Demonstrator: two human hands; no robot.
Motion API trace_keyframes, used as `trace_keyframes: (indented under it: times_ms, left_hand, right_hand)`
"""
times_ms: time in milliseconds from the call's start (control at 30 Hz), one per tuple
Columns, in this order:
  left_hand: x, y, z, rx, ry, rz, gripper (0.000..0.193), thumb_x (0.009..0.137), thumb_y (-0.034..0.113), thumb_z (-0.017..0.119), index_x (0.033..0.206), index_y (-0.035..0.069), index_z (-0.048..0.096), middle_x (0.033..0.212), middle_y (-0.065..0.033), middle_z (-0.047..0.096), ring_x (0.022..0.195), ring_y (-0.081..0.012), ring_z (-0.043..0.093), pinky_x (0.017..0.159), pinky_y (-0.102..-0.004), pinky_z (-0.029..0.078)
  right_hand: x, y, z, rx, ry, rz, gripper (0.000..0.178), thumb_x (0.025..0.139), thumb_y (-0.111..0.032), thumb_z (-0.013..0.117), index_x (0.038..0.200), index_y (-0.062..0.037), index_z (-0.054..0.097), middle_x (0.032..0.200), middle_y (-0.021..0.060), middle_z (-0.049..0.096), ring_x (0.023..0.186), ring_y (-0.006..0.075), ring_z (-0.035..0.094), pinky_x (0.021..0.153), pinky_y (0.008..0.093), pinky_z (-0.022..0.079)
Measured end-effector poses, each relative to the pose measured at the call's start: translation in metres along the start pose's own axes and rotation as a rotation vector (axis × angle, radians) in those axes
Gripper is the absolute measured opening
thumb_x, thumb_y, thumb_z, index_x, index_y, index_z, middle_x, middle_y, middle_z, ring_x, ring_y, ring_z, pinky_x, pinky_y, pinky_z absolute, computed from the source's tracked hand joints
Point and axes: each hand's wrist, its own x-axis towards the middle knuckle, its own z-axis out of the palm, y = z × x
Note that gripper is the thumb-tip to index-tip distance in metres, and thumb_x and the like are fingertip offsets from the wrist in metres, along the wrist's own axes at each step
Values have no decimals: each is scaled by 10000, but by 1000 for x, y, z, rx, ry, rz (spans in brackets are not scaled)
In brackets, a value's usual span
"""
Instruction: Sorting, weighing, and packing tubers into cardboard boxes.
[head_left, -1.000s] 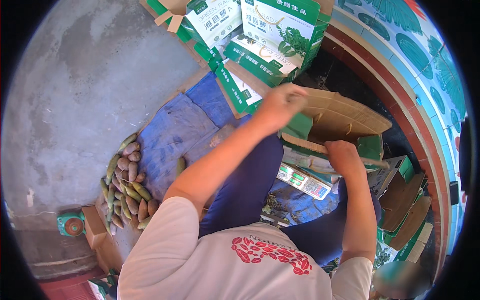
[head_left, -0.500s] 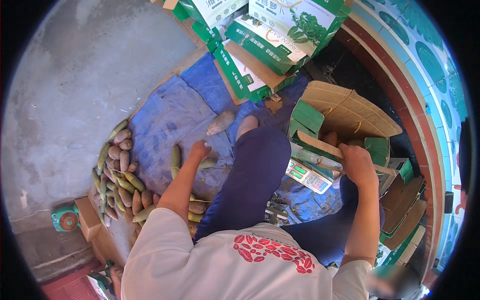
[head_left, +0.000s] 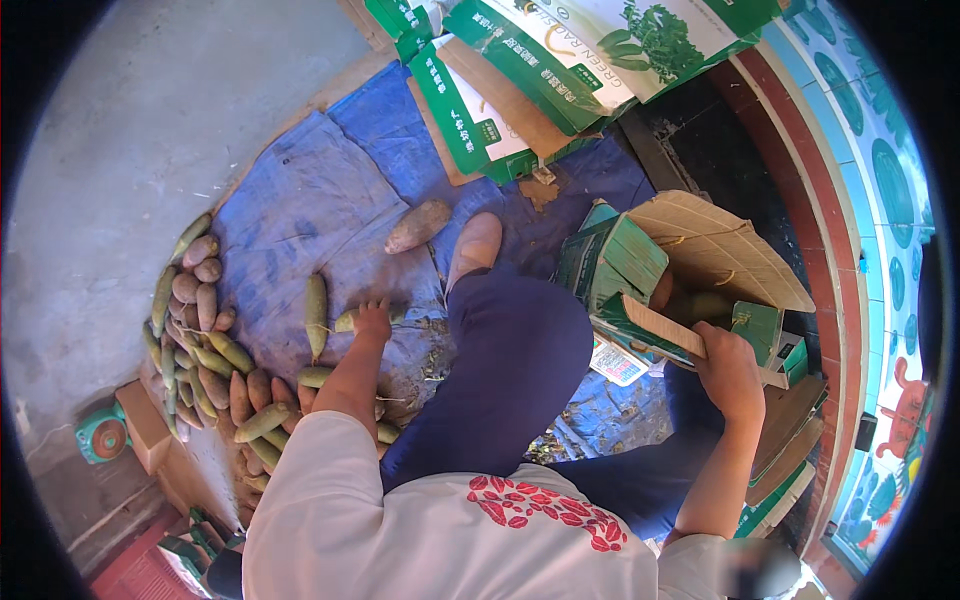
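My left hand [head_left: 373,318] lies over a long green radish [head_left: 347,322] on the blue tarp, its fingers stretched across it. A second green radish [head_left: 316,310] is to its left, and a dusty brownish-pink root [head_left: 418,226] lies farther away. On the right, my right hand [head_left: 730,370] is closed on the near flap of a green cardboard box [head_left: 580,262]. The box's other flaps stand up; several roots [head_left: 700,305] show inside, partly shaded. Next to the box's near side is a white scale [head_left: 618,362], its display hidden by the box.
A heap of green radishes and brownish roots [head_left: 215,350] lies left. Printed green-and-white boxes [head_left: 560,75] are stacked at the far side; flattened cardboard [head_left: 785,430] lies right. My knee [head_left: 520,360] is between my hands. A tiled wall edge [head_left: 835,250] bounds the right.
My left hand has come back over the green radish, its fingers now spread. The box has shifted over the scale and hides its display. My right hand keeps its hold on the flap.
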Motion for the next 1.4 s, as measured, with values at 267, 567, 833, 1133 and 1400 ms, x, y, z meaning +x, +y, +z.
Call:
trace_keyframes:
  times_ms: [267, 567, 833, 1133, 1400]
  left_hand:
    - [3, 5, 10, 144, 20, 34, 327, 838, 174, 487, 1165, 195, 494, 1190, -85, 467, 1147, -242, 427, 922, -469, 351]
    - [-2, 12, 13, -231, 90, 60, 443, 726, 170, 621, 1123, 122, 430, 1070, -141, 551, 981, -310, 560, 830, -410, 446]
    - [-43, 26, -84, -700, 550, 230, 558, 679, 176, 679, 1154, 93, 399, 1056, -199, 545, 955, -376, 540, 799, -417, 446]
    - [-169, 61, -263, -1377, 954, 784, 542, 698, 1, 676, 1149, 13, 376, 982, -96, 543, 901, -175, 544, 808, -294, 436]
    - [-260, 167, -323, -1463, 683, 1202, 481, 738, -11, 642, 1141, 40, 385, 1057, -85, 502, 980, -156, 509, 847, -295, 433]
  right_hand:
    - [7, -2, -3, -32, -50, 42, 187, 685, -55, 611, 867, -60, 567, 772, 153, 598, 775, 347, 572, 678, 430, 446]
    - [6, 0, 0, 18, -6, 12, 204, 675, -47, 615, 868, -36, 553, 785, 171, 586, 786, 367, 551, 678, 444, 426]
    - [-5, 5, 8, -101, 59, -56, 96, 714, -61, 551, 805, -29, 559, 728, 162, 599, 744, 334, 589, 661, 418, 461]
    - [-23, 2, 23, -190, 124, -104, 91, 715, -45, 505, 770, -36, 578, 716, 146, 607, 702, 291, 611, 613, 384, 482]
    - [-24, 7, 33, -257, 139, -130, 113, 741, -94, 533, 786, -91, 638, 733, 85, 648, 713, 229, 645, 570, 331, 504]
